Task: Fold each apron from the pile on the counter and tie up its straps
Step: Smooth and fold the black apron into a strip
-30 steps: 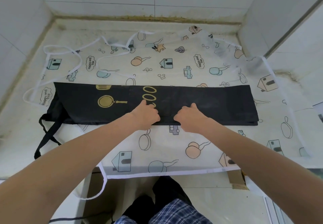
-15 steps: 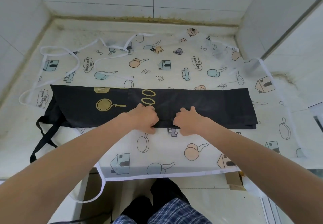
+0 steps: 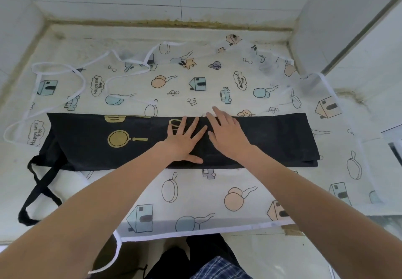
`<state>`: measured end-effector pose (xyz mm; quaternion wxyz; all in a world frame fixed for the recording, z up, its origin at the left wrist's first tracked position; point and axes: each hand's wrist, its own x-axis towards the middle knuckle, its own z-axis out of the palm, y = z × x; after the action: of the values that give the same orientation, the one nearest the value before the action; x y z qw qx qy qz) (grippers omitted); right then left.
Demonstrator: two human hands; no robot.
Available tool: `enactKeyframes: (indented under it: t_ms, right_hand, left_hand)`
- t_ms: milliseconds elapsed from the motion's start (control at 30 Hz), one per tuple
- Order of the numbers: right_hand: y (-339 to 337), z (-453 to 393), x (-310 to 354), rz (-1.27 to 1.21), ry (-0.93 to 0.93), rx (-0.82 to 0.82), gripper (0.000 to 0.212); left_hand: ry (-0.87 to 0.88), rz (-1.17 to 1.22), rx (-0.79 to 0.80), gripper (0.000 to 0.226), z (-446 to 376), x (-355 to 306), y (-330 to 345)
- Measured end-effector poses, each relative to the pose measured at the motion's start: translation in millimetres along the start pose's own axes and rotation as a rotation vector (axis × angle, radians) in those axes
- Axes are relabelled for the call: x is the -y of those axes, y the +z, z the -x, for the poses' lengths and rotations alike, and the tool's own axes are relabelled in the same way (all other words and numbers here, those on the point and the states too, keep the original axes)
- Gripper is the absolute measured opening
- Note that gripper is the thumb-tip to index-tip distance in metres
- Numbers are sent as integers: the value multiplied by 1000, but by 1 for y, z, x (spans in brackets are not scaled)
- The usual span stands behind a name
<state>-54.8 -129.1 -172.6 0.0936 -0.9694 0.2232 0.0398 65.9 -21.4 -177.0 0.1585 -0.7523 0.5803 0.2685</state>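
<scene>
Head view: my left hand [image 3: 182, 141] and right hand [image 3: 228, 135], fingers spread, press the black apron [image 3: 272, 139] at frame centre to flatten its fold.

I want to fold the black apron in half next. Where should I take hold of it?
Probably the right short end of the black apron, pinching both corners from the right. It lies as a long flat band, and the straps trail off the left end, so that end could stay put.

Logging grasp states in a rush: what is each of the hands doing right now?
Left hand: open, fingers spread flat, pressing on the folded black apron.
Right hand: open, flat on the same apron, fingertips reaching its far edge.
</scene>
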Motion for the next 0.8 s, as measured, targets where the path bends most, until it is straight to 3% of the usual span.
enactKeyframes:
  t_ms: [67,267,533,700,800]
  right_hand:
    - [20,2,4,48,5,97,57]
    - [41,3,-12,106,209,128,66]
    - [31,3,-67,80,344,61,70]
    - [29,43,-106,34,664,83,71]
    - [22,44,-119,-8,761,99,72]
  left_hand:
    - [-3,-2,-10,105,-1,0,1]
    - [-19,26,34,113,-13,4,-6]
    - [-16,-24,71,119,-43,7,-31]
    - [-17,-68,91,119,-43,4,-33]
    - [-18,-65,87,119,-43,2,-35]
